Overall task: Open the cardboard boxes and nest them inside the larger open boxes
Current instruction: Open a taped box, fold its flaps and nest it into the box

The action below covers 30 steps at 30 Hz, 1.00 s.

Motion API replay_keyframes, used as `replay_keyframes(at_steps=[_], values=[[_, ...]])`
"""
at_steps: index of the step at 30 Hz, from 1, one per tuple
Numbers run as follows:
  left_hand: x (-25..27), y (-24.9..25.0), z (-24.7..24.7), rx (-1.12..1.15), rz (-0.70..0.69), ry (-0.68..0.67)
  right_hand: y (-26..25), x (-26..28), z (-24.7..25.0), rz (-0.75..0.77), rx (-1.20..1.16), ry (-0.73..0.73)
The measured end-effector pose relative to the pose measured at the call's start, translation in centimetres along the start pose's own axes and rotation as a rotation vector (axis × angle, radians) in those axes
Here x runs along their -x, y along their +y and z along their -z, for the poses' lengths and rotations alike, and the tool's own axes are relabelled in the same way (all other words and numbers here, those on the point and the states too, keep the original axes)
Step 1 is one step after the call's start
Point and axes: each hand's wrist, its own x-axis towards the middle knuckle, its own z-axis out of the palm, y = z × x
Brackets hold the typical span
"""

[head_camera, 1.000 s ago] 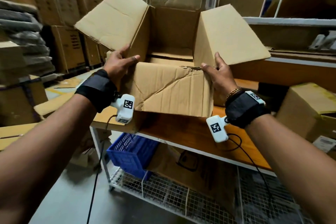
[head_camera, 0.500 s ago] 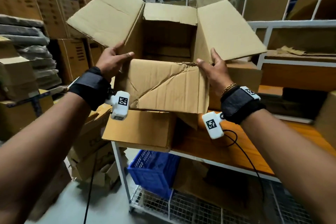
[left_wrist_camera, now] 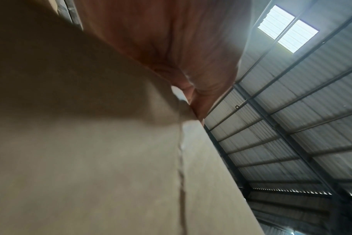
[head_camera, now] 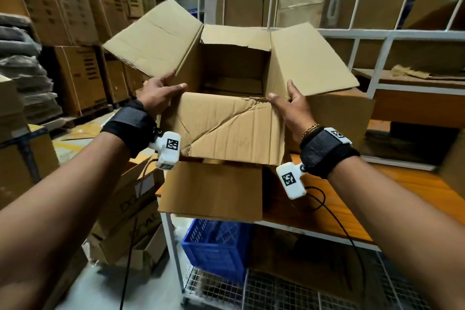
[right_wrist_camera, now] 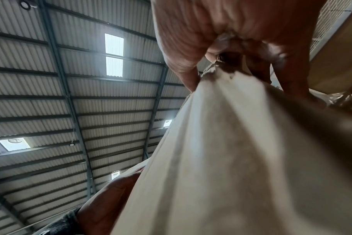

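An open brown cardboard box (head_camera: 226, 128) with all its flaps spread hangs in the air in front of me, its creased near flap folded down. My left hand (head_camera: 161, 93) grips the box's near left corner, thumb over the rim. My right hand (head_camera: 289, 106) grips the near right corner, thumb inside by the torn edge. Both wrist views show a palm against cardboard (left_wrist_camera: 90, 143) (right_wrist_camera: 231, 159) under the roof. Below the held box lies another cardboard box (head_camera: 214, 189) on the wooden shelf (head_camera: 339, 211).
The white metal rack (head_camera: 377, 40) carries more boxes on its upper levels. A blue plastic crate (head_camera: 214, 244) stands on the wire bottom shelf. Stacked cartons (head_camera: 63, 7) fill the left side, and loose boxes (head_camera: 125, 221) lie on the floor by the rack's leg.
The box held in both hands has risen off the shelf and come toward me. The view has shifted left along the rack. Both grips are unchanged.
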Motion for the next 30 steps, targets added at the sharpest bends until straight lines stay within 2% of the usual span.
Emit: replay_keyframes(at_steps=[4,10,16,24,30], values=[[-1.2,-2.0,-0.4,0.027,0.056,-0.053,0.8,-0.5,-0.8,-0.035,0.075,0.002],[-3.4,-3.7,0.6,0.113,0.123,-0.06,0.1,-2.4,-2.6,-0.052,0.123,-0.024],[-5.6,-5.2,1.2,0.149,0.182,-0.037,-0.4,-4.0,-4.2,-0.136,0.116,-0.039],[-7.6,-5.7,2.6,0.153,0.23,-0.023,-1.5,-5.3,-6.0,-0.213,0.155,-0.063],[-7.8,-6.2,2.3,0.111,0.204,-0.026,-0.7,-4.7,-6.7,-0.289,0.142,-0.072]])
